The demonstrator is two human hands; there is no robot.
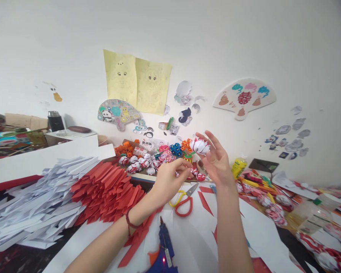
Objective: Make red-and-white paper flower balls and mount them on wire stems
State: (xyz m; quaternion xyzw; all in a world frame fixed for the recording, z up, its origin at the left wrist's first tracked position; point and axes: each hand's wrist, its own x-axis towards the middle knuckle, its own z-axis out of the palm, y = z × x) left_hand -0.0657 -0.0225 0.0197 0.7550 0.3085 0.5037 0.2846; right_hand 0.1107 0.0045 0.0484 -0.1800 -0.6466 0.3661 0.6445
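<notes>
A white and red paper flower [199,146] is held up by the fingers of my right hand [216,161], over the middle of the table. My left hand [173,176] is just left of it and a little lower, thumb and fingertips pinched together; what they hold, if anything, is too small to make out. Below my hands, scissors [184,201] with red and yellow handles lie on white paper. A blue glue gun [165,248] with a lit red light points away from me near the front. Red strips [105,193] are heaped left of my left hand.
White strips [45,201] form a big pile at the left. Finished paper flowers [150,163] and bright beaded flowers [176,150] stand at the back. A yellow bottle [238,167] and clear bottle [311,216] are at the right, among more paper flowers [275,214].
</notes>
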